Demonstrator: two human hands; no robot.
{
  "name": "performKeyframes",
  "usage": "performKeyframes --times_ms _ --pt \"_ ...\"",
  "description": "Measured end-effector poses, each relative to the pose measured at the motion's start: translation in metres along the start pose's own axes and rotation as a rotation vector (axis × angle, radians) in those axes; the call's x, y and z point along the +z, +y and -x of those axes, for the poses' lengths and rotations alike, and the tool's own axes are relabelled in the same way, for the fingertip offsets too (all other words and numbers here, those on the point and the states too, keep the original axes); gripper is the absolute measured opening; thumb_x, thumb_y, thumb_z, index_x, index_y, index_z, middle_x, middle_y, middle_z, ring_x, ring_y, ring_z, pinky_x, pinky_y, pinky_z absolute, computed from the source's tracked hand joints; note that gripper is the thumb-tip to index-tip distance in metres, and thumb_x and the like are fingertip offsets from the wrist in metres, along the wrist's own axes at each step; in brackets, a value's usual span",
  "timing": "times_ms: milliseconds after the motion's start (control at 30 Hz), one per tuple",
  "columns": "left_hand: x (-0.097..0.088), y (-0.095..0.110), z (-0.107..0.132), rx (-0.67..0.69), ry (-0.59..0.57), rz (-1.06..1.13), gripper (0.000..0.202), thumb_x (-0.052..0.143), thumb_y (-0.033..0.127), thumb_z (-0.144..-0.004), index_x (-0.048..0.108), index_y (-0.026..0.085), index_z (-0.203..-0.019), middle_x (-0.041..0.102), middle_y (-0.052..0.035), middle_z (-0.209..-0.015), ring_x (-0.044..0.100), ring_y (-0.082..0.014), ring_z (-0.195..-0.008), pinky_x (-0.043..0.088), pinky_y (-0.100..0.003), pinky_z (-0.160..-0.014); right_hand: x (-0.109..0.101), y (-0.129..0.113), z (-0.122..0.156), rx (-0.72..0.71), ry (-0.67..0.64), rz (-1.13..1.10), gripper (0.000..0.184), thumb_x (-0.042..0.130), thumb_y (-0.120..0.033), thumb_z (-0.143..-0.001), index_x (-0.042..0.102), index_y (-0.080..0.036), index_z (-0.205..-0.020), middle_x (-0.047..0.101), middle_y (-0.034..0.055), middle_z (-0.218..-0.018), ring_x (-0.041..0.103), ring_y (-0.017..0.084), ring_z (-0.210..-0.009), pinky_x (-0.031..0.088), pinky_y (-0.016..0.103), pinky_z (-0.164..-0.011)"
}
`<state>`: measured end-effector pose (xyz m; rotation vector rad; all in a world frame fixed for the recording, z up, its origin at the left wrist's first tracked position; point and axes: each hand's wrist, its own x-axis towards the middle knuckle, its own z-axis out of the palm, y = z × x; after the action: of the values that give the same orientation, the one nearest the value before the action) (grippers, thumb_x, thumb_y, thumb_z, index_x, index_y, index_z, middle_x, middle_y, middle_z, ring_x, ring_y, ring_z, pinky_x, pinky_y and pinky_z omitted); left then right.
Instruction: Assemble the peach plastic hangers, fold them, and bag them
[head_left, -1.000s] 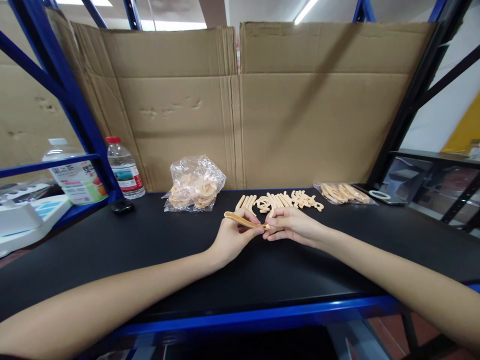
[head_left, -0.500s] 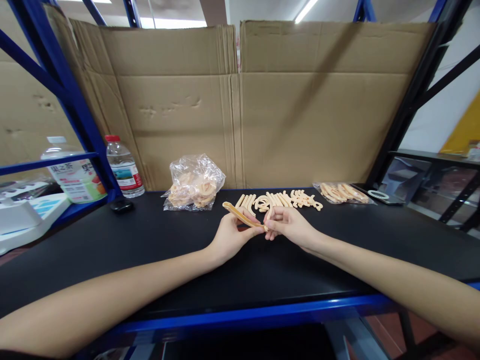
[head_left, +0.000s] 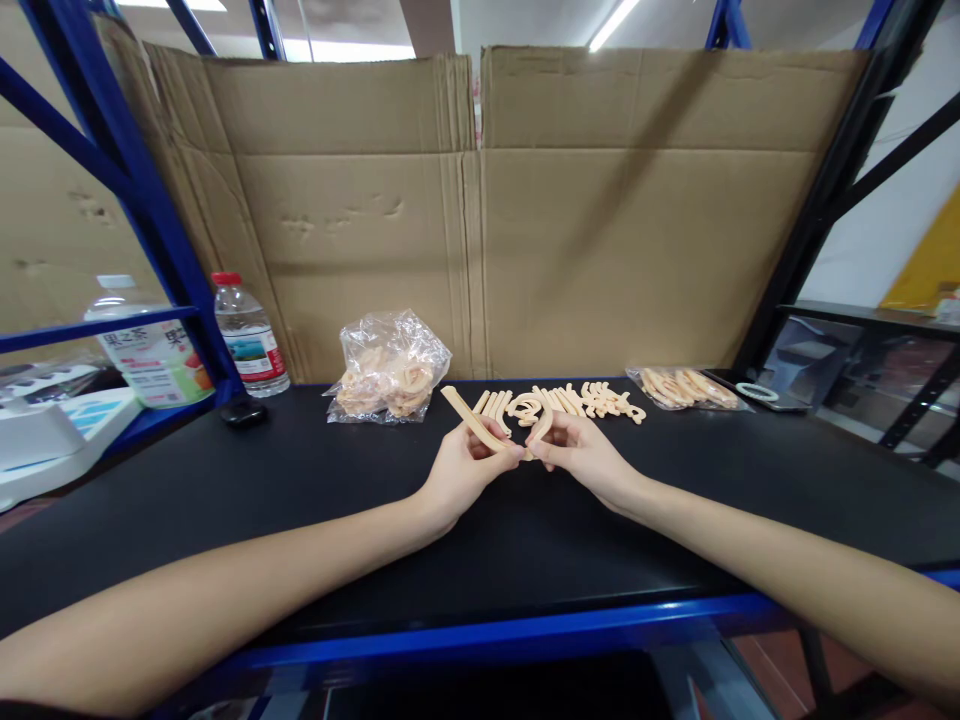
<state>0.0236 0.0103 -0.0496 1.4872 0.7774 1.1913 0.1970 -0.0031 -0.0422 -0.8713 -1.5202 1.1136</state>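
My left hand [head_left: 472, 472] pinches a long, pale beige curved strip [head_left: 474, 420] near its lower end; its other end points up and to the left. A second curved beige strip [head_left: 545, 415] is gripped in my right hand [head_left: 574, 448], bending up from the fingertips. The lower ends of the two strips come together between my fingertips, above the black table [head_left: 495, 550]. Fingers hide the meeting point, so I cannot tell whether they are joined. Just beyond my hands lie several loose beige pieces [head_left: 570, 400], straight, curved and short branched ones.
Behind stand a clear bag of beige rings [head_left: 390, 375] and a flat bag of beige pieces [head_left: 686, 387]. At left are a red-capped water bottle [head_left: 247, 340], a black mouse [head_left: 243, 411] and a white power strip [head_left: 52, 440]. Cardboard [head_left: 360, 220] walls the back.
The strip in my left hand has turned, and its free end has risen slightly. The right-hand strip has also turned, showing more of its curve. Both hands stay close together.
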Motion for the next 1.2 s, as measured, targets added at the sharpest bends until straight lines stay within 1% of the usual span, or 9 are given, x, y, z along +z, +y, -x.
performKeyframes --times_ms 133,267,400,467,533,633,733,900,1200 --pt "0.000 0.000 0.000 -0.026 -0.025 0.070 0.035 0.079 0.025 -0.064 0.053 0.015 -0.086 0.065 -0.0004 -0.078 0.066 -0.0158 -0.077 0.054 -0.031 -0.077 0.002 0.002 0.001 0.027 -0.032 -0.024 0.028 0.075 -0.039 -0.066 0.058 -0.018 -0.069 0.056 -0.0011 -0.066 0.048 0.009 -0.055 0.039 0.021 -0.046" --pt "0.001 0.002 0.001 -0.082 -0.112 0.107 0.037 0.080 0.024 -0.064 0.055 0.014 -0.090 0.069 -0.0047 -0.085 0.067 -0.0179 -0.083 0.053 -0.034 -0.083 0.002 -0.002 0.000 0.038 -0.056 -0.043 0.029 0.076 -0.040 -0.066 0.059 -0.018 -0.076 0.059 -0.0016 -0.067 0.051 0.009 -0.053 0.045 0.024 -0.051" --pt "0.001 0.000 -0.001 -0.116 -0.078 0.131 0.036 0.082 0.023 -0.062 0.059 0.012 -0.088 0.069 -0.0050 -0.082 0.066 -0.0168 -0.079 0.054 -0.034 -0.082 -0.017 -0.006 -0.014 -0.017 -0.009 -0.048 0.032 0.072 -0.040 -0.070 0.061 -0.018 -0.090 0.061 -0.0008 -0.071 0.056 0.011 -0.058 0.049 0.028 -0.060" --pt "0.000 -0.001 -0.003 -0.117 -0.040 0.161 0.033 0.082 0.023 -0.062 0.061 0.012 -0.085 0.067 -0.0041 -0.082 0.065 -0.0154 -0.079 0.054 -0.032 -0.081 -0.033 -0.005 -0.023 -0.114 0.060 0.073 0.028 0.066 -0.040 -0.076 0.062 -0.017 -0.092 0.062 0.0008 -0.073 0.057 0.012 -0.062 0.049 0.029 -0.062" --pt "0.000 -0.002 -0.004 -0.122 -0.018 0.176 0.031 0.082 0.023 -0.062 0.063 0.012 -0.084 0.066 -0.0035 -0.082 0.064 -0.0137 -0.078 0.054 -0.029 -0.079 -0.050 -0.001 -0.031 -0.224 0.099 0.327 0.022 0.061 -0.037 -0.080 0.063 -0.018 -0.091 0.063 0.0029 -0.076 0.058 0.015 -0.067 0.048 0.031 -0.064" --pt "-0.001 -0.001 -0.004 -0.148 -0.012 0.168 0.030 0.082 0.023 -0.062 0.066 0.011 -0.085 0.066 -0.0040 -0.081 0.062 -0.0124 -0.077 0.053 -0.026 -0.078 -0.064 0.008 -0.039 -0.407 -0.019 0.829 0.012 0.059 -0.028 -0.082 0.065 -0.019 -0.086 0.065 0.0062 -0.084 0.057 0.020 -0.083 0.045 0.037 -0.076" --pt "0.000 0.002 -0.004 -0.170 0.008 0.181 0.030 0.082 0.023 -0.061 0.067 0.010 -0.084 0.065 -0.0040 -0.079 0.062 -0.0124 -0.077 0.053 -0.026 -0.078 -0.065 0.016 -0.041 -0.459 -0.160 1.126 0.007 0.058 -0.021 -0.083 0.064 -0.019 -0.084 0.064 0.0070 -0.088 0.054 0.022 -0.090 0.042 0.037 -0.082" --pt "0.000 0.002 -0.004 -0.192 0.037 0.223 0.030 0.083 0.022 -0.059 0.068 0.010 -0.083 0.064 -0.0037 -0.078 0.061 -0.0123 -0.077 0.053 -0.026 -0.079 -0.056 0.022 -0.042 -0.448 -0.164 1.275 0.007 0.055 -0.016 -0.083 0.062 -0.017 -0.085 0.063 0.0079 -0.089 0.052 0.022 -0.088 0.040 0.035 -0.080" --pt "0.000 0.003 -0.004 -0.206 0.035 0.244 0.029 0.084 0.021 -0.058 0.071 0.010 -0.082 0.065 -0.0036 -0.077 0.061 -0.0124 -0.078 0.053 -0.025 -0.079 -0.054 0.028 -0.042 -0.447 -0.121 1.262 0.016 0.049 -0.008 -0.080 0.059 -0.017 -0.089 0.059 0.0074 -0.091 0.051 0.020 -0.087 0.039 0.032 -0.077"
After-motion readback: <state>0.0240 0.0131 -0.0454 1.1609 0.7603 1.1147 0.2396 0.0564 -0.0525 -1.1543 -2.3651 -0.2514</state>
